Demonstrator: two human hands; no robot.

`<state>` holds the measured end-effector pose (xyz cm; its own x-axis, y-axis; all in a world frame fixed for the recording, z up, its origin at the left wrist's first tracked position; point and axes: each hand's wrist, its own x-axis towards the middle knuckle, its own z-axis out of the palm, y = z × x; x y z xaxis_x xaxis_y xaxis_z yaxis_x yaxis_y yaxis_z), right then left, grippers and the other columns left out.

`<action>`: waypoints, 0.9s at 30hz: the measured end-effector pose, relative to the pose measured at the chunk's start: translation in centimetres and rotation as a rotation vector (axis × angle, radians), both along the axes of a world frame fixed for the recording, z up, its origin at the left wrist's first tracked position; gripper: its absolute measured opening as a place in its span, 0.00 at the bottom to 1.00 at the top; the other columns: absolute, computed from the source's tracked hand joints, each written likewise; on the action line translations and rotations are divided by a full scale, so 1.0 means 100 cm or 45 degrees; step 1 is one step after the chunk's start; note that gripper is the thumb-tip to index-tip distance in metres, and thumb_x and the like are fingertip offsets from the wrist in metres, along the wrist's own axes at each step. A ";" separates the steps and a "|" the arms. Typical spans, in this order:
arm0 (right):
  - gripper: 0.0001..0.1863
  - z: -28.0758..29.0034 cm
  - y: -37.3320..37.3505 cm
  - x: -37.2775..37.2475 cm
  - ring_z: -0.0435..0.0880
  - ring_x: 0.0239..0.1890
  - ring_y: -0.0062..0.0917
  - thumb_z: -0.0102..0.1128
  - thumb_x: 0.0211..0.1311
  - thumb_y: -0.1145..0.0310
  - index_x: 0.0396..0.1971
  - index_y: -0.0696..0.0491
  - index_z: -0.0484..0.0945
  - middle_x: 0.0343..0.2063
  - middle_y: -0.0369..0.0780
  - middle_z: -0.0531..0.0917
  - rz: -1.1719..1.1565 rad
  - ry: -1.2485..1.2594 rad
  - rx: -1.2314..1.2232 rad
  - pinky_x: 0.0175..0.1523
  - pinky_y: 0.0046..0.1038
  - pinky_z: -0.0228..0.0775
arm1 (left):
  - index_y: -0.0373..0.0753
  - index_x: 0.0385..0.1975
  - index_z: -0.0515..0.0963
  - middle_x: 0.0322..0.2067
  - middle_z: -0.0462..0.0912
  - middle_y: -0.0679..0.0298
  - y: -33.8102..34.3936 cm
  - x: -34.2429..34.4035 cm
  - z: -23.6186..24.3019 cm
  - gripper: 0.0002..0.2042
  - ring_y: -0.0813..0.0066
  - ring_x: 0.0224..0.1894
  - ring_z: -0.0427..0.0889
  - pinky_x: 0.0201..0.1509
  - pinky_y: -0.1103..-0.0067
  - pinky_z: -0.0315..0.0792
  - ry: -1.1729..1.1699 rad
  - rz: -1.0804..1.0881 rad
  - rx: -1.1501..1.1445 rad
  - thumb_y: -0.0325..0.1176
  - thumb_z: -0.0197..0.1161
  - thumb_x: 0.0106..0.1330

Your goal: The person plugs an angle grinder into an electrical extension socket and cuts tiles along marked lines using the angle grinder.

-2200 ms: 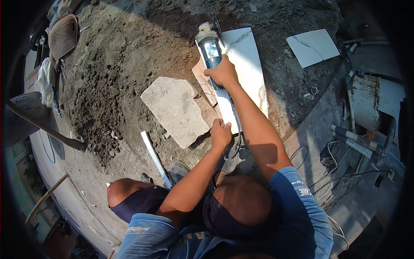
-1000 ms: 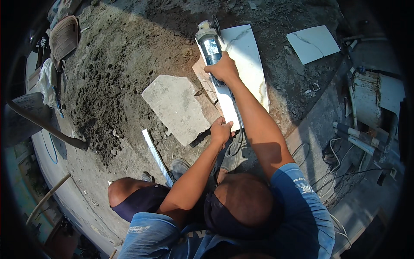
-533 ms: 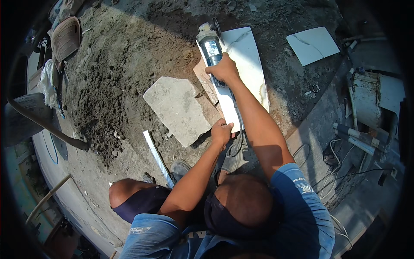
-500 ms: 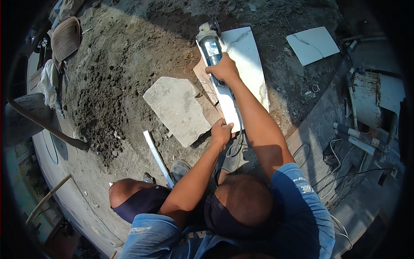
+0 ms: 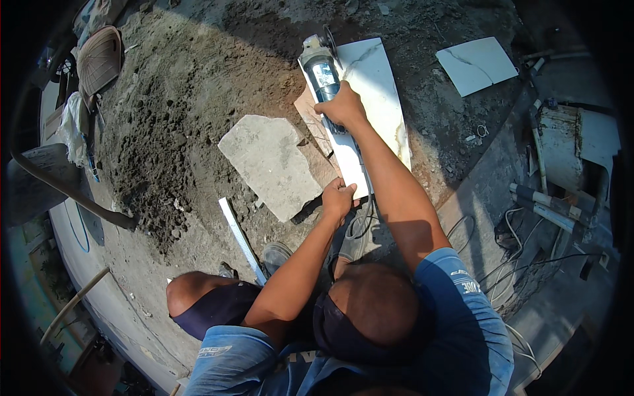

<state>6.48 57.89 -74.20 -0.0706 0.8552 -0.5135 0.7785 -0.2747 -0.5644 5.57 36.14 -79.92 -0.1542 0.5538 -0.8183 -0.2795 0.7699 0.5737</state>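
Note:
My right hand [image 5: 340, 105] is closed round the body of an angle grinder [image 5: 321, 69], whose disc stands upright at the top left edge of a white marble-patterned tile [image 5: 382, 86]. The grinder's cord runs down under my forearm. My left hand [image 5: 339, 200] grips the tile's lower left corner, with bent fingers. Beneath the tile's left side lies a pinkish slab piece [image 5: 310, 122], and beside that a rough, pale concrete slab [image 5: 267, 165]. Whether the disc touches the tile I cannot tell.
Another white tile [image 5: 477, 63] lies at upper right. A white measuring strip [image 5: 238, 231] lies near my boot. Loose soil [image 5: 165, 152] spreads left, beside a hoe [image 5: 79, 191] and woven hat [image 5: 99, 59]. Pipes [image 5: 545, 211], cables [image 5: 508, 257] and rusty scrap metal [image 5: 561, 148] lie right.
Over the last two seconds the tile, grinder and both hands have shifted very slightly up in the picture, along with the surroundings. My grips look the same.

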 end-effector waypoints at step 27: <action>0.41 0.004 -0.015 0.006 0.86 0.45 0.41 0.76 0.35 0.57 0.51 0.61 0.71 0.44 0.52 0.84 0.009 0.005 0.004 0.52 0.35 0.77 | 0.29 0.41 0.79 0.34 0.81 0.61 -0.001 -0.006 -0.003 0.08 0.75 0.30 0.81 0.34 0.76 0.85 -0.096 -0.004 0.041 0.28 0.59 0.70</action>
<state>7.06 56.41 -73.80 -0.0784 0.8563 -0.5105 0.7782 -0.2675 -0.5682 5.00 35.99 -80.25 -0.0911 0.5803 -0.8093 -0.3208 0.7522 0.5755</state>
